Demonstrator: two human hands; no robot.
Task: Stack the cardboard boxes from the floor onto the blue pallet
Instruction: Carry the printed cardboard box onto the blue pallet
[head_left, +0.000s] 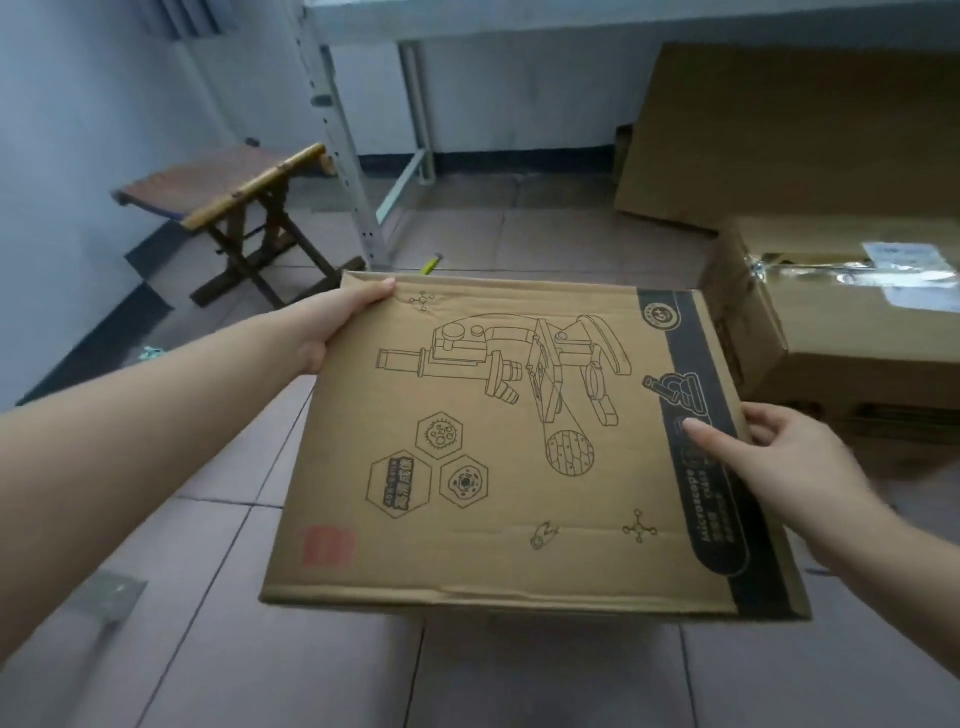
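Observation:
A flat cardboard box (498, 467) printed with a microscope drawing and a black side band fills the middle of the view, held level above the tiled floor. My left hand (337, 322) grips its far left corner, thumb on top. My right hand (779, 457) clasps its right edge, thumb lying on the black band. At the right stands another cardboard box (831, 343) sealed with shiny tape, and a larger cardboard box (779, 135) stands behind it. No blue pallet is in sight.
A wooden folding stool (234, 197) stands at the left by the wall. A metal shelf upright (337, 130) rises behind the held box. A small yellow-green object (431, 266) lies on the floor beyond the box. A grey scrap (111, 592) lies at the lower left.

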